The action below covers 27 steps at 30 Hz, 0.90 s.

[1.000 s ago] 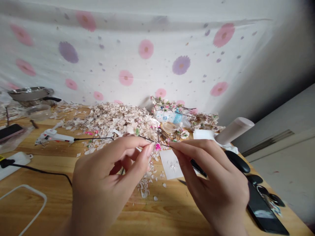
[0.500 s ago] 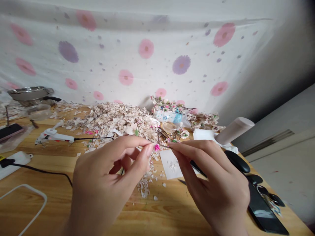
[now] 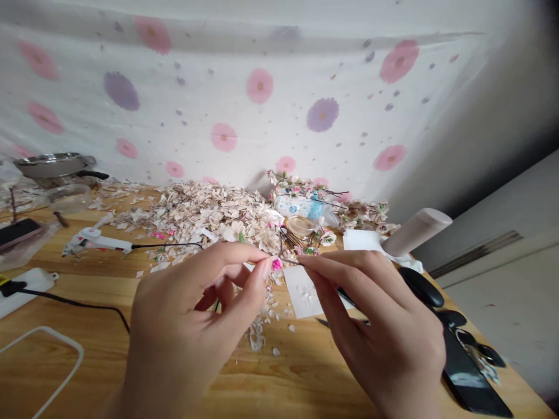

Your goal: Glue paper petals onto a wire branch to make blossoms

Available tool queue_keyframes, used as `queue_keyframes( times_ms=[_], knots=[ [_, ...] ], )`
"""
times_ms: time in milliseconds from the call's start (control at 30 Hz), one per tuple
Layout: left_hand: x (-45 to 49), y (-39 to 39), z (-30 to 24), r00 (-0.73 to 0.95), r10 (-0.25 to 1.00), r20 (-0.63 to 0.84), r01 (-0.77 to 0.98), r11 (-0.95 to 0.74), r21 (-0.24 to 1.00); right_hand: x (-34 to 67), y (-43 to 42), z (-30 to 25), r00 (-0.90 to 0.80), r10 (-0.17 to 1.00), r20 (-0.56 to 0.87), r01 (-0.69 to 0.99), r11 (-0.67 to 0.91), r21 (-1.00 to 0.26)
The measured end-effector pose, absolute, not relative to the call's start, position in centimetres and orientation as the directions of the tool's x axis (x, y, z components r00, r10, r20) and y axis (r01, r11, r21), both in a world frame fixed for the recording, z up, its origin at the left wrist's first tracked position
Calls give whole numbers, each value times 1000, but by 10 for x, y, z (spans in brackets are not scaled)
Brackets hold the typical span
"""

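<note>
Between my two hands, above the wooden table (image 3: 279,387), is a small pink artificial flower (image 3: 276,265) with a thin dark stem (image 3: 290,261). My left hand (image 3: 198,320) pinches at the flower's left side with thumb and forefinger; its fingertips hide part of it. My right hand (image 3: 371,314) pinches the stem's right end between thumb and fingertips. Behind the hands lies a heap of pale petals (image 3: 205,209). A white paper sheet (image 3: 301,299) with a few petals on it lies beyond my right thumb.
A white glue gun (image 3: 98,241) with a cord rests at left, near a power strip (image 3: 30,291) and a metal pan (image 3: 52,167). Blossom branches (image 3: 301,189) stand at the back. On the right are a pale cylinder (image 3: 417,231) and a black phone (image 3: 474,378).
The pink flower has turned slightly and sits a little lower and further left. Both hands keep their pinch and have barely shifted.
</note>
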<state>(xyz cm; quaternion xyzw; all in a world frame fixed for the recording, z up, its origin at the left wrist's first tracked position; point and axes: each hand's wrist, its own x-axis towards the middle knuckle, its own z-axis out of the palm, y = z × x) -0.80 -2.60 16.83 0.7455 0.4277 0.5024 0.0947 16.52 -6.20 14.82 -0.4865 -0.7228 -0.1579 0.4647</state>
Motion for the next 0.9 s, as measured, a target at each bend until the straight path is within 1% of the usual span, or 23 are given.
queue_keyframes(
  times_ms=[333, 767, 900],
  knots=[
    [-11, -27, 166, 151, 724, 674, 550, -627, 551, 165, -61, 150, -96, 548, 831, 861, 464, -207],
    [-11, -26, 167, 154, 764, 626, 505, -606, 615, 166, -61, 149, -104, 569, 816, 853, 472, -221],
    [-11, -26, 167, 135, 777, 615, 505, -588, 632, 167, -60, 148, -87, 590, 803, 844, 472, -255]
  ],
)
